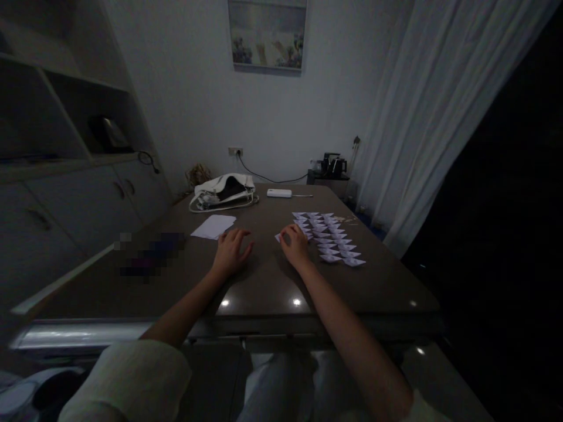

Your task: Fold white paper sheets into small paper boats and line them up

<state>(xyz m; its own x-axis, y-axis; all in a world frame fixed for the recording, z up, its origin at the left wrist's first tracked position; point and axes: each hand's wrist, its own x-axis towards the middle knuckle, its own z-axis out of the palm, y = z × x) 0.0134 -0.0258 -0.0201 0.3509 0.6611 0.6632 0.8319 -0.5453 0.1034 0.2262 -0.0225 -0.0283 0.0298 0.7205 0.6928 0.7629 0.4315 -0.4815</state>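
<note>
My left hand (231, 252) hovers over the table by the near edge of a stack of white paper sheets (214, 226). Its fingers are curved and apart, with nothing in them. My right hand (294, 245) is closed, thumb and fingers round a folded white paper boat (278, 237) whose pointed end shows to the left. My fingers hide most of that boat. Just right of this hand, several white paper boats (338, 241) stand in rows on the brown table (264, 275).
A white handbag (224, 190) lies open at the back left, and a white power strip-like device (279, 193) lies at the back centre. A blurred dark item (153, 255) is at the left. Beyond the far right stands a black kettle (338, 167); a curtain (409, 117) hangs there.
</note>
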